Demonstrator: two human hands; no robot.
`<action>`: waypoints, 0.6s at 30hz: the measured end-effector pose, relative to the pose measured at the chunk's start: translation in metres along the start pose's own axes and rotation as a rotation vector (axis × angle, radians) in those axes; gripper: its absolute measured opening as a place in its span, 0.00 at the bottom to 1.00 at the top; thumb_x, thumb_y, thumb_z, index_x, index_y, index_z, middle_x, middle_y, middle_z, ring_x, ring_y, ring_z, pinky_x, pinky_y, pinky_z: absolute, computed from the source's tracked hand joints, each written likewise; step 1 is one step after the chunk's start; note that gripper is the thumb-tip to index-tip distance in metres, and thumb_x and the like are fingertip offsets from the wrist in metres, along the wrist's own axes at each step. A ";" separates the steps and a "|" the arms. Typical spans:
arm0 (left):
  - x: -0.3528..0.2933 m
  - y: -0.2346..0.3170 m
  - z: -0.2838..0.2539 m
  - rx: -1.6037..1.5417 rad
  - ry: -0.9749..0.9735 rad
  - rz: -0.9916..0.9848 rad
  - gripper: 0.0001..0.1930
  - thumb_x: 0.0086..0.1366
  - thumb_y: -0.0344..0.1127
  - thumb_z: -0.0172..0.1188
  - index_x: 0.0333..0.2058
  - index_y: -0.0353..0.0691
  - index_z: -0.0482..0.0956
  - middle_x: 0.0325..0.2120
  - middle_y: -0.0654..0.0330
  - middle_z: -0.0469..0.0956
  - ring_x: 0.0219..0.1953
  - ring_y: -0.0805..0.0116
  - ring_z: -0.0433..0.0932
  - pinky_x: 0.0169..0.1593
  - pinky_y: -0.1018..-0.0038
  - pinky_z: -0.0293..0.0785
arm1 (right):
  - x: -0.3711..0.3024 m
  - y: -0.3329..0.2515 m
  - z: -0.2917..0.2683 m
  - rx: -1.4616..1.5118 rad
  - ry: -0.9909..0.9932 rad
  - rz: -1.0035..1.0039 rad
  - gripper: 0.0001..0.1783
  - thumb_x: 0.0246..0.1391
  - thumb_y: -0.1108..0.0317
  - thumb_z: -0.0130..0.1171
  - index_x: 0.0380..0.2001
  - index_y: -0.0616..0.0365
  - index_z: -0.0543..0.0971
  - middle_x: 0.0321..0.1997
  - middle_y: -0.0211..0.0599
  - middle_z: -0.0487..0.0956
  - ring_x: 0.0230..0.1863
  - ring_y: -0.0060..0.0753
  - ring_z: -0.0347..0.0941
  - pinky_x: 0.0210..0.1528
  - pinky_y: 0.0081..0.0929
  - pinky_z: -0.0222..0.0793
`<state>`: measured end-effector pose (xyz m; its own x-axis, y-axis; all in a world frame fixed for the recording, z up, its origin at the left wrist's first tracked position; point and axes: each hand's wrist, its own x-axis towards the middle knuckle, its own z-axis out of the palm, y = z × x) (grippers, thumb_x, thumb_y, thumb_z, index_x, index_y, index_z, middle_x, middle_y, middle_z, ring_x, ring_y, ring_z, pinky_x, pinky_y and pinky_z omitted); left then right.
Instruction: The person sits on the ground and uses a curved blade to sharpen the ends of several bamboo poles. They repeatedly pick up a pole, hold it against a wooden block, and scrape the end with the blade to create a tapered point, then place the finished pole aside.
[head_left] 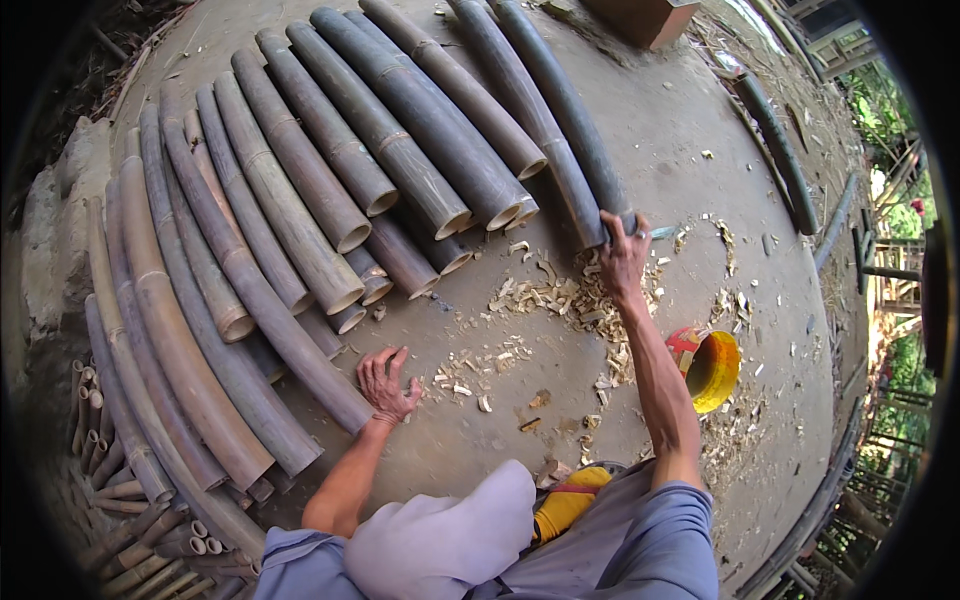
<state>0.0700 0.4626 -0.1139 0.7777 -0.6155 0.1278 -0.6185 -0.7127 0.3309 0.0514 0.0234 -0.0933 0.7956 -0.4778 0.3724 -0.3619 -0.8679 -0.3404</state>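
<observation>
My right hand (624, 262) reaches forward with its fingers curled over the near end of a dark bamboo pole (565, 105). Right beside that pole lies another greyish bamboo pole (528, 112), its near end next to my fingers. A small grey-green, blade-like piece (662, 232) shows at the right of the hand; I cannot make out what it is. My left hand (390, 384) is low over the ground with its fingers spread, holding nothing. It is close to the near end of a long purplish bamboo pole (270, 300). Pale wood shavings (585, 300) lie below my right hand.
Many cut bamboo poles (300, 200) lie in layers across the left and far side. A yellow and red bucket (715, 372) lies tipped right of my right forearm. A brown block (650, 20) sits at the far edge; another dark pole (778, 150) lies farther right.
</observation>
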 end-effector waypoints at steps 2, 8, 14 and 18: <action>0.000 0.001 0.001 -0.005 0.017 0.002 0.32 0.41 0.39 0.60 0.50 0.45 0.68 0.46 0.56 0.65 0.49 0.54 0.63 0.56 0.55 0.56 | -0.043 -0.006 -0.012 0.005 -0.086 0.078 0.30 0.42 0.76 0.59 0.51 0.41 0.68 0.51 0.60 0.61 0.53 0.58 0.59 0.51 0.51 0.59; 0.001 0.002 0.002 -0.012 0.025 0.006 0.32 0.41 0.39 0.61 0.50 0.46 0.68 0.46 0.56 0.65 0.49 0.55 0.63 0.56 0.56 0.56 | -0.063 -0.043 -0.042 -0.212 -0.345 0.206 0.33 0.38 0.73 0.55 0.54 0.45 0.65 0.53 0.62 0.62 0.58 0.56 0.56 0.56 0.51 0.53; -0.001 0.002 0.001 -0.015 0.032 -0.009 0.31 0.42 0.39 0.60 0.50 0.46 0.68 0.46 0.56 0.65 0.50 0.55 0.63 0.56 0.56 0.56 | 0.046 -0.086 -0.024 0.026 -0.193 -0.095 0.36 0.38 0.77 0.50 0.57 0.48 0.63 0.54 0.56 0.67 0.58 0.51 0.61 0.53 0.43 0.61; 0.002 0.003 0.000 -0.008 0.034 0.012 0.31 0.42 0.39 0.60 0.50 0.46 0.68 0.46 0.55 0.65 0.50 0.54 0.62 0.55 0.56 0.57 | 0.103 -0.087 0.029 -0.159 -0.175 -0.377 0.29 0.47 0.77 0.47 0.56 0.45 0.65 0.47 0.46 0.73 0.50 0.42 0.68 0.46 0.40 0.66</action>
<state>0.0695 0.4589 -0.1126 0.7738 -0.6120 0.1635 -0.6269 -0.7025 0.3369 0.1789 0.0539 -0.0499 0.9515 -0.1052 0.2890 -0.0897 -0.9938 -0.0663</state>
